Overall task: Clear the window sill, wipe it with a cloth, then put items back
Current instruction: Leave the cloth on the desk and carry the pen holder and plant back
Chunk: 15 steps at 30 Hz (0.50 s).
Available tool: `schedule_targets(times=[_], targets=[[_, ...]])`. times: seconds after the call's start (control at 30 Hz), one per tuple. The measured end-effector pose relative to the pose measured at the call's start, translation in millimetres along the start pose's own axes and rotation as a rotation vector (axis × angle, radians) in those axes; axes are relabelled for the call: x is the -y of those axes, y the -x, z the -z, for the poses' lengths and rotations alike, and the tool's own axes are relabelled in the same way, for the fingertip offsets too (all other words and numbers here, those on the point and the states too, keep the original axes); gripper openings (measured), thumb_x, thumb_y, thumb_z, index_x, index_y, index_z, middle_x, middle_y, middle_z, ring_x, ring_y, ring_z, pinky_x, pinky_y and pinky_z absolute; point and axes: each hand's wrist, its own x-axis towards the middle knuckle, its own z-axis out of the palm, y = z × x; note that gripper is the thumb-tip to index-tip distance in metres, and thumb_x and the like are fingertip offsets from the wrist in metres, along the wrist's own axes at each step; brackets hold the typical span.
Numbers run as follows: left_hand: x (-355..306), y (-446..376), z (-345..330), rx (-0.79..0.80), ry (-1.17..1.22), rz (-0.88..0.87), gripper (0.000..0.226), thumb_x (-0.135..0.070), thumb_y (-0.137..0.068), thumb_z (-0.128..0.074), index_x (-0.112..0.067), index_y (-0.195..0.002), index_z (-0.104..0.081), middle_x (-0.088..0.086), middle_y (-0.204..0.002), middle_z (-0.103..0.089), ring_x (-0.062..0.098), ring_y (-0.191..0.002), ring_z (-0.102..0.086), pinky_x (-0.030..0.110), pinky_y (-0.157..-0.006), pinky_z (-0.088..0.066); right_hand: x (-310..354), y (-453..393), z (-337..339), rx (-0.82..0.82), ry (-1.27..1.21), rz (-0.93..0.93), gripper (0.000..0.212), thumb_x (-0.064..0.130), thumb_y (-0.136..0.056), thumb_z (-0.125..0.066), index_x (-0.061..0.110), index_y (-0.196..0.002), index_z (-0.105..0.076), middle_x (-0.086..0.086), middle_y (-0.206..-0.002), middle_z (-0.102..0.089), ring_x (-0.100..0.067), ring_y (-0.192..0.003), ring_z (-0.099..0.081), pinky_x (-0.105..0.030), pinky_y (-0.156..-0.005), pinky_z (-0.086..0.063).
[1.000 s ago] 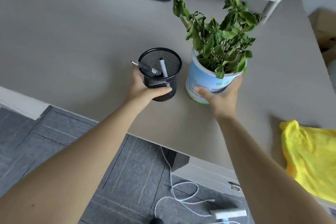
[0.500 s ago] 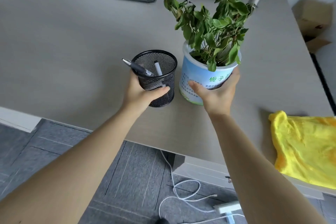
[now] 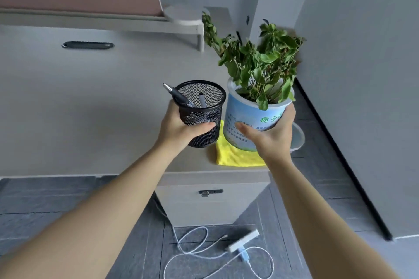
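My left hand [image 3: 179, 125] grips a black mesh pen holder [image 3: 201, 111] with two pens inside, held up in the air above the desk's right end. My right hand [image 3: 269, 133] grips a blue and white plant pot [image 3: 247, 120] with a leafy green plant [image 3: 256, 63], held beside the pen holder. A yellow cloth [image 3: 235, 156] lies on the desk under both, partly hidden by the pot and my right hand.
The grey desk [image 3: 90, 108] has a black slot [image 3: 88, 45] near its back and a shelf [image 3: 113, 22] behind. Below are a drawer unit [image 3: 210, 201], a white cable [image 3: 192, 247] and a power strip [image 3: 243, 241] on the floor. A grey wall [image 3: 362, 97] stands at the right.
Both hands have lifted the pen holder and the plant pot off the desk and carried them right, over the yellow cloth. The view has tilted up and turned right.
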Motion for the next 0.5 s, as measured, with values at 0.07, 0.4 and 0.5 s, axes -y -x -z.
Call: schedule_targets(times=[0.07,0.4,0.5], targets=[[-17.7,17.3,-44.8,0.066,0.014,-0.036,0.076,-0.039,-0.037,-0.078,-0.012,-0.102,-0.049,0.011,-0.109,-0.064,0.023,-0.102,-0.061,0.048,-0.095,-0.046,7.6,10.6,54.6,-0.061,0.025,-0.004,0.088,0.024,-0.045,-0.082,0.03,-0.118,-0.033,0.013,-0.11,-0.048,0.009,-0.099,-0.052,-0.013,-0.082,-0.047],[-107.5,142.0,-296.9,0.495,0.066,-0.165,0.082,-0.041,-0.037,-0.078,-0.013,-0.109,-0.052,0.007,-0.111,-0.065,0.019,-0.103,-0.061,0.034,-0.091,-0.05,38.3,101.9,352.2,-0.46,0.219,-0.057,0.086,0.027,-0.045,-0.079,0.02,-0.12,-0.036,0.01,-0.108,-0.047,0.0,-0.096,-0.05,-0.015,-0.081,-0.044],[-127.4,184.8,-373.3,0.659,0.084,-0.161,0.086,-0.042,-0.034,-0.077,-0.01,-0.109,-0.049,0.008,-0.111,-0.064,0.018,-0.103,-0.06,0.023,-0.085,-0.048,44.7,136.5,435.5,-0.602,0.289,-0.081,0.084,0.027,-0.045,-0.079,0.017,-0.116,-0.037,0.011,-0.104,-0.046,0.003,-0.096,-0.05,-0.014,-0.079,-0.046]])
